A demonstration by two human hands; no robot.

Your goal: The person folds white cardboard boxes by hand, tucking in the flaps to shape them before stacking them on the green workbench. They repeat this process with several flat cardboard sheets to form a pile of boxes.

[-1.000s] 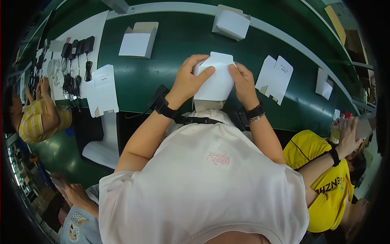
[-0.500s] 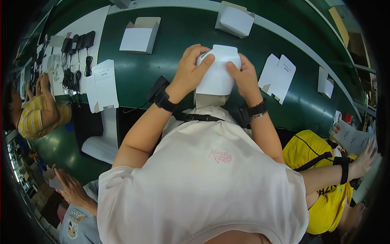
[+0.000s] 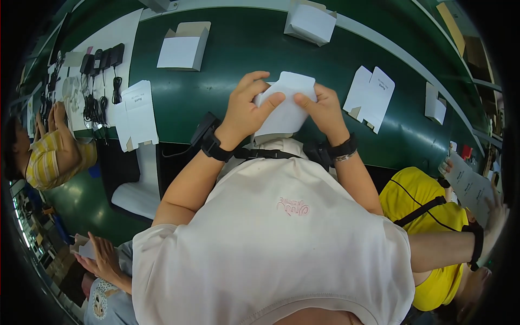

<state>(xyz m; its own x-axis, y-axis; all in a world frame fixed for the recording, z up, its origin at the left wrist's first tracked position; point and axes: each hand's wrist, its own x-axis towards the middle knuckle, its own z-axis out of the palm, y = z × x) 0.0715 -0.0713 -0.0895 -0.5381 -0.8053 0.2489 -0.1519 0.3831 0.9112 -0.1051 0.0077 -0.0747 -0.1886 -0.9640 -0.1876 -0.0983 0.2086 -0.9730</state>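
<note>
the white box (image 3: 284,116) is held between the left hand (image 3: 252,105) and the right hand (image 3: 327,108), and what worries me, watching, is its upper face. both thumbs press there, fairly near each other, so if they bear down harder than the fingers behind can back them up, i'd expect the board to dent or crease in the wrong place. a stronger push from one side could also skew it, and then the flap (image 3: 297,80) poking out beyond the hands might not line up. the end on the near side of the hands comes close to the shirt (image 3: 281,233), so a tug inward could crush it against the cloth. the black device (image 3: 207,127) on the left wrist might knock the near edge of the desk (image 3: 233,43) and jolt that hand loose.

as for the hands, they're apart by about the box's own width, both clamped on it. the left one lays its thumb on the face and stretches its forefinger past the far-left shoulder, the others bent round the side. the right one has its thumb on the face too, its fingers going behind, where i can't tell how firmly they press.

a flat card (image 3: 138,116) lies well to the left of the hands, a notched card (image 3: 374,95) nearer on their right, and a folded carton (image 3: 181,54) ahead and to the left.
</note>
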